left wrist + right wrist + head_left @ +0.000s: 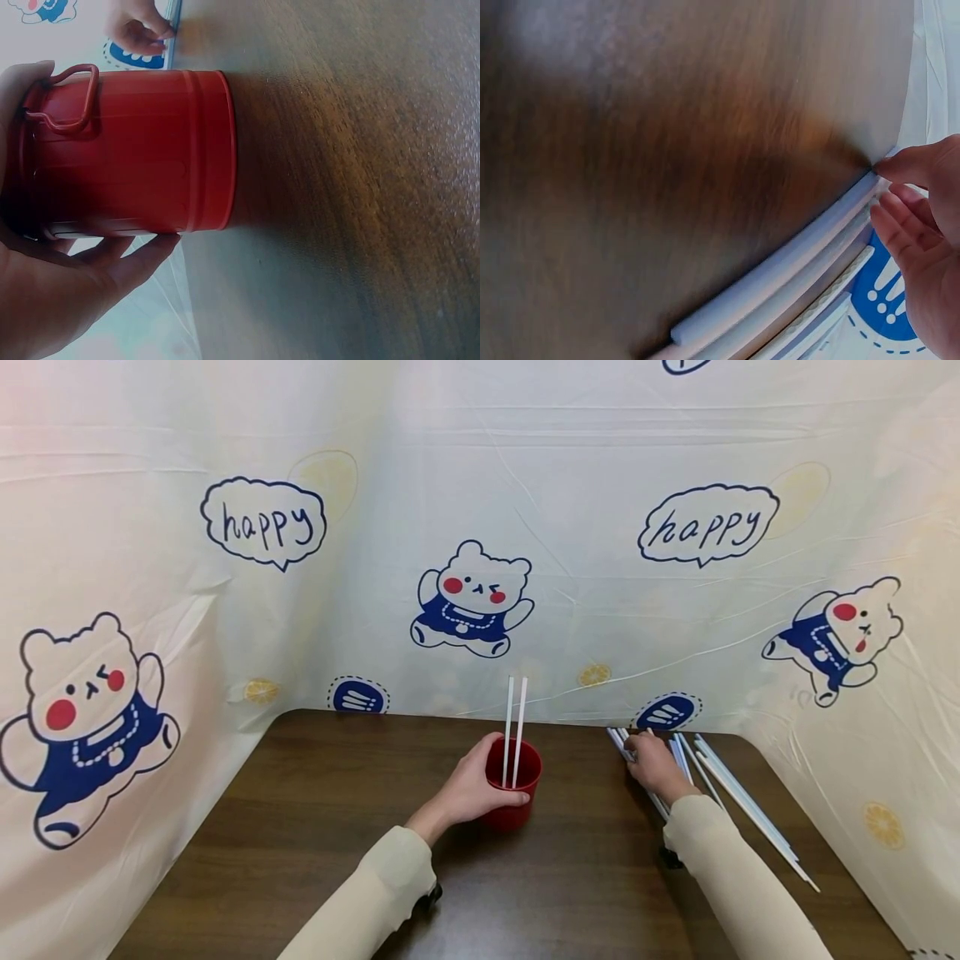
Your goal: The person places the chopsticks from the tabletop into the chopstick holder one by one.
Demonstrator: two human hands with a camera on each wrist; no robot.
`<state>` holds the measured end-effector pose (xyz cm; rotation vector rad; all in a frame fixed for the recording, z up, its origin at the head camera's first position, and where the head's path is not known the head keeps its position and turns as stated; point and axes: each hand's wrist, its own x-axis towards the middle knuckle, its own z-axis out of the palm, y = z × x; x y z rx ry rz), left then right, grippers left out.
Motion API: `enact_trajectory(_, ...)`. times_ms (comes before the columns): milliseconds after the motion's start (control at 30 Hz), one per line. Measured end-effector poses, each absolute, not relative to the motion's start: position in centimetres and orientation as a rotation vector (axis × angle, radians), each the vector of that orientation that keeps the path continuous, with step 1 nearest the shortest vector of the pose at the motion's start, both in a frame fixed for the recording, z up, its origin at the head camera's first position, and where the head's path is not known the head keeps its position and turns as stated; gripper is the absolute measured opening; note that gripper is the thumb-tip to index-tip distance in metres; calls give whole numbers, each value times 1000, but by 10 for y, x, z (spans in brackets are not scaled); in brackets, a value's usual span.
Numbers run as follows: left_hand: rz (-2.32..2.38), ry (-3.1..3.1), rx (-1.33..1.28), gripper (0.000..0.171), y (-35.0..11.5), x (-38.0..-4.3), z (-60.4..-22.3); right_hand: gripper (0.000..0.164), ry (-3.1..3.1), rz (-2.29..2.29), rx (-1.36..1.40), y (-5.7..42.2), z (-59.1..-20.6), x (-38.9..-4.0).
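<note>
A small red bucket [510,817] with a wire side handle [91,101] stands upright on the table. My left hand [468,783] grips it from the left, thumb across the near side and fingers around the back. Two thin white sticks [521,714] rise out of the bucket. Over on the right, my right hand [658,767] is at the far end of a row of long thin sticks [772,277]. Its thumb and fingers pinch the end of the outermost pale lilac stick, as the right wrist view shows; part of the grasp is hidden.
More white and pale blue sticks [753,808] lie slanted on the right side of the brown wooden table [315,827]. A pale cloth [585,635] printed with bears hangs behind the table and along both sides.
</note>
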<state>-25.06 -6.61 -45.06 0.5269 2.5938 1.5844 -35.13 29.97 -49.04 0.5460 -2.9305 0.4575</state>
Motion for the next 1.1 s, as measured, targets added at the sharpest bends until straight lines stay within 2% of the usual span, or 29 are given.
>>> enact_trajectory(267, 1576, 2602, 523, 88, -66, -251, -450, 19, -2932, 523, 570, 293, -487, -351)
enact_trajectory(533, 1580, 2600, 522, 88, -66, -251, -451, 6, -2936, 528, 598, 287, -486, -352)
enact_trajectory(1100, 1585, 2589, 510, 89, -66, -250, -450, 9, -2789, 473, 684, 282, -492, -355)
